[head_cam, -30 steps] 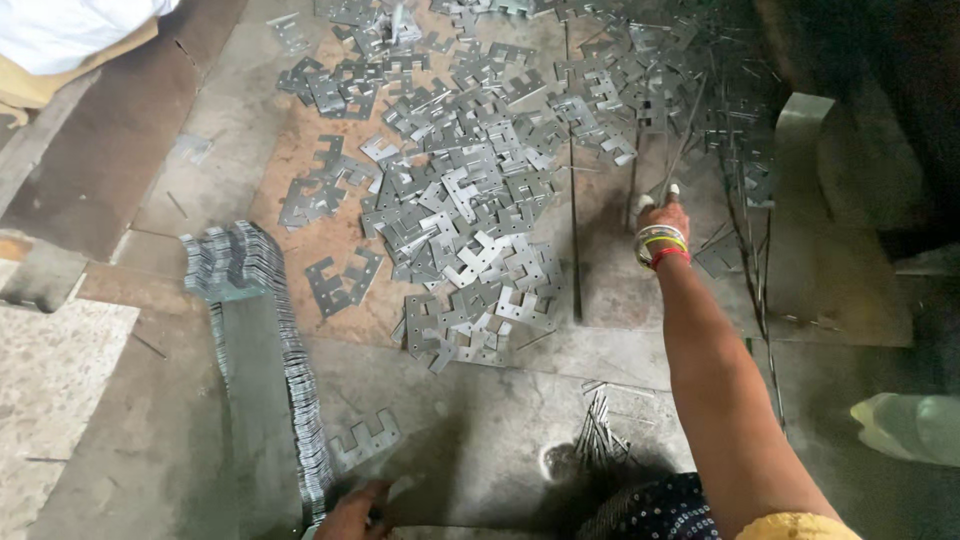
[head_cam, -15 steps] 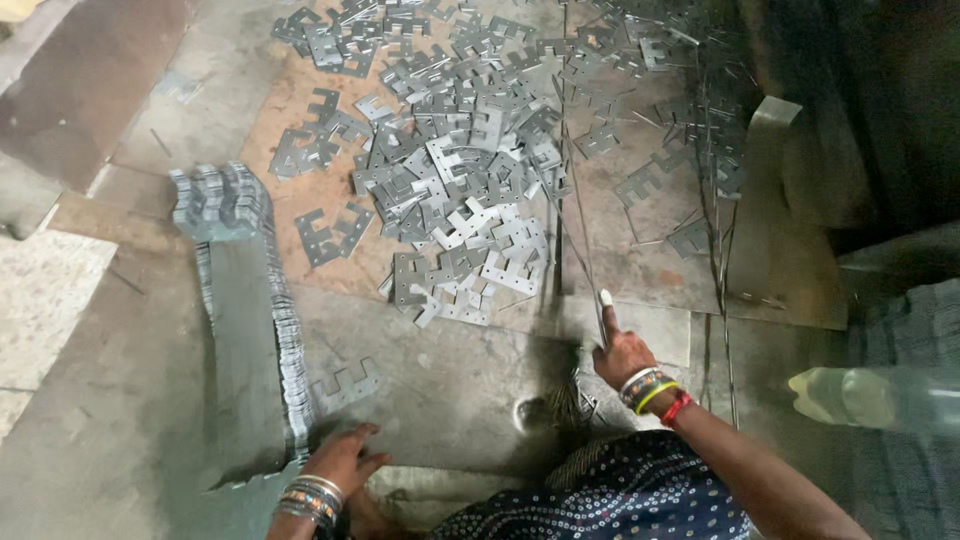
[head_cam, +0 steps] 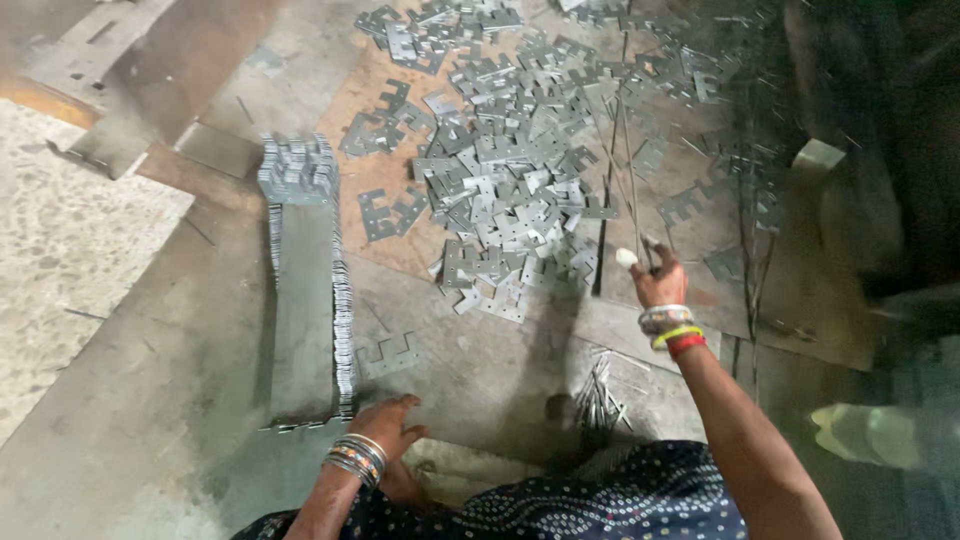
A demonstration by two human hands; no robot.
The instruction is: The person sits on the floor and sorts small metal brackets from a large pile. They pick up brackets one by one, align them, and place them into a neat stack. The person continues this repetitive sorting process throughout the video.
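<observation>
Right hand (head_cam: 658, 283) pinches thin metal rods (head_cam: 628, 160), long, stiff, springy; grip near ends. Left hand (head_cam: 393, 425) spread on floor beside stacked row of stamped plates (head_cam: 305, 290); loose plates' (head_cam: 505, 200) edges likely sharp.

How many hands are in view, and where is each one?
2. The left hand rests on the floor by the near end of the long stack of plates; the right hand grips thin rods beside the loose pile.
</observation>
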